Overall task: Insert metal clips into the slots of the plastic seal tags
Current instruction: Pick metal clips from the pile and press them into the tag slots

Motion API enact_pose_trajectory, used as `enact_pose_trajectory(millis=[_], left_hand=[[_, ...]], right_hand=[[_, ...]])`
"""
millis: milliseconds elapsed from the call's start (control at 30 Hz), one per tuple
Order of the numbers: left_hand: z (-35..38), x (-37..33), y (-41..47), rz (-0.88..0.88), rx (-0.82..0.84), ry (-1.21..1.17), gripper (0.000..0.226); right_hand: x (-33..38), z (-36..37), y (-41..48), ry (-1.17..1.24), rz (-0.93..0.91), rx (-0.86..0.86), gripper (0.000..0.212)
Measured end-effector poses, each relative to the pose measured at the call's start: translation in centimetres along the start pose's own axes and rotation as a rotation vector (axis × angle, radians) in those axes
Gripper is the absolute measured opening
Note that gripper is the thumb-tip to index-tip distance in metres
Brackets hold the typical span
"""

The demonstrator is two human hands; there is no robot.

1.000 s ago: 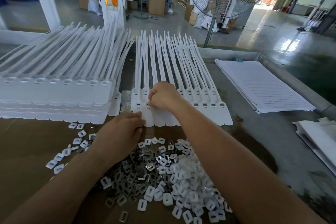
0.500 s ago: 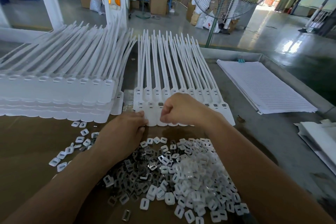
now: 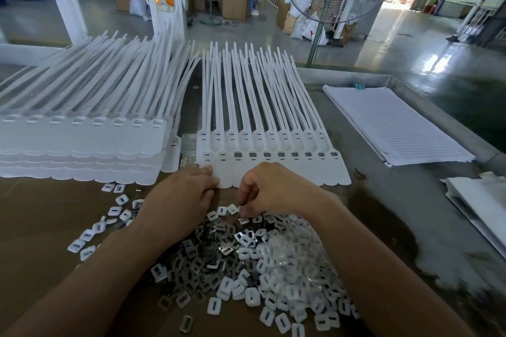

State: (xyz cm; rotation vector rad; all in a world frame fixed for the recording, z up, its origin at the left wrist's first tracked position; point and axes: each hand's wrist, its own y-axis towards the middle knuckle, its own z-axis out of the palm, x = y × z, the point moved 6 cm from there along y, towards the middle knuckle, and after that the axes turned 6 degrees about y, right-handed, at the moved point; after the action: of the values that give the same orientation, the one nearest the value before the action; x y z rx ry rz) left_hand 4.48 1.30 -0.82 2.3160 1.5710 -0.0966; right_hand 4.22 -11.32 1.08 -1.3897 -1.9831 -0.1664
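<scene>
metal clips (image 3: pixel 246 268) lie heaped with white plastic pieces nearest the camera, and the right hand (image 3: pixel 273 191) curls its fingers down onto the heap's far edge, though whether a clip is already pinched beneath them cannot be told. the left hand (image 3: pixel 180 200), fingers fairly straight, presses on the near edge of the strip of seal tags (image 3: pixel 273 145) just beyond. a clean pick likely means lifting one clip alone and squaring it to a slot while that hand pins the strip; the two leftmost slots (image 3: pixel 207 154) look unfilled, though blur leaves it uncertain, and the stack of tags (image 3: pixel 82 139) further left hides its lower layers.
</scene>
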Motion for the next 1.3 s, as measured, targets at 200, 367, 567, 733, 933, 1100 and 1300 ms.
enact_pose_trajectory(millis=[200,367,567,733,933,1100,1300], left_hand=[[0.0,0.0,0.0,-0.003,-0.006,-0.004,0.030],[0.0,0.0,-0.1,-0.004,-0.001,-0.004,0.032],[-0.1,-0.1,-0.2,0.011,0.002,-0.008,0.032],[-0.4,-0.2,-0.3,0.022,0.002,-0.025,0.030],[-0.4,-0.2,-0.5,0.014,0.003,-0.029,0.032],[-0.5,-0.3,-0.5,0.019,-0.003,-0.029,0.031],[-0.4,-0.2,-0.5,0.019,-0.008,-0.026,0.030]], right_hand=[[-0.3,0.1,0.3,0.022,-0.015,-0.024,0.010],[-0.9,-0.2,0.3,0.089,-0.020,-0.054,0.021],[-0.8,-1.8,0.4,0.199,-0.081,-0.266,0.023],[-1.2,-3.3,2.0,0.191,-0.060,-0.358,0.021],[-2.1,-4.0,4.2,0.224,-0.011,-0.460,0.013],[-2.1,-3.3,5.5,0.231,0.013,-0.464,0.014],[-2.6,-3.1,6.2,0.197,0.069,-0.444,0.016]])
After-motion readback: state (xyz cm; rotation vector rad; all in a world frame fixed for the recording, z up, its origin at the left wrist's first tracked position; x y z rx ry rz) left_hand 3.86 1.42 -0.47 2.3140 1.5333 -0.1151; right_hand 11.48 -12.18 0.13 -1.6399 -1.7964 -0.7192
